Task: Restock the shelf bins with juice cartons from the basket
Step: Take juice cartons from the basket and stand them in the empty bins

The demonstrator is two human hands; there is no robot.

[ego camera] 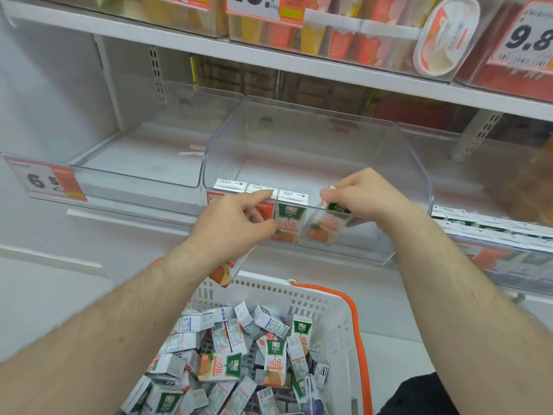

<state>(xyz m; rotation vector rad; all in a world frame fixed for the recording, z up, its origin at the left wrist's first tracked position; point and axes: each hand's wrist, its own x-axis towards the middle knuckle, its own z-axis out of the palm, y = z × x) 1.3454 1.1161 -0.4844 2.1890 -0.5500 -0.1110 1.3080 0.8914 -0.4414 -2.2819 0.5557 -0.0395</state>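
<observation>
Basket of loose cartons sits below both hands; right hand pinches a tilted carton, long axis leaning, w/ the open slot just left of it beside the upright row in the bin, left hand steadying the row while gripping another carton.
</observation>
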